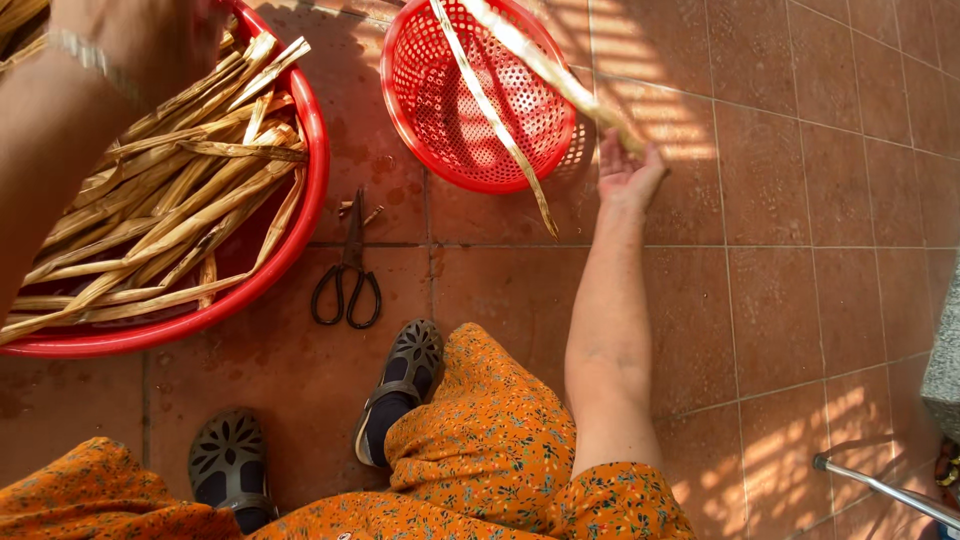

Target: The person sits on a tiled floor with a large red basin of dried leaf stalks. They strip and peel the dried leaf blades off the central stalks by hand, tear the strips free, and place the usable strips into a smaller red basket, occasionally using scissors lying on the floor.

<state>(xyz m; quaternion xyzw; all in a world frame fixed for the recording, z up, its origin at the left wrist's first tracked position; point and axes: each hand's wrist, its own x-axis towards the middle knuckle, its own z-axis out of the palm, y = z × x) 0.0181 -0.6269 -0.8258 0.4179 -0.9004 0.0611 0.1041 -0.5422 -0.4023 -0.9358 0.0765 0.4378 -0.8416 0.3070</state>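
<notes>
Lying scissors (347, 270) between basin (310, 190), basket (400, 70)

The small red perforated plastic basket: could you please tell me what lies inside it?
Across the small red perforated plastic basket lies one pale dried strip, overhanging its near rim. The right hand holds another above it. Otherwise only mesh shows.

The basin (300, 230) is smooth, glossy red plastic; the basket (450, 110) is red plastic mesh. The strips (170, 210) look dry, fibrous and matt. The scissors (348, 275) are dark, dull metal. The floor (800, 200) is reddish, slightly mottled tile. The dress (490, 430) is printed cloth.
</notes>
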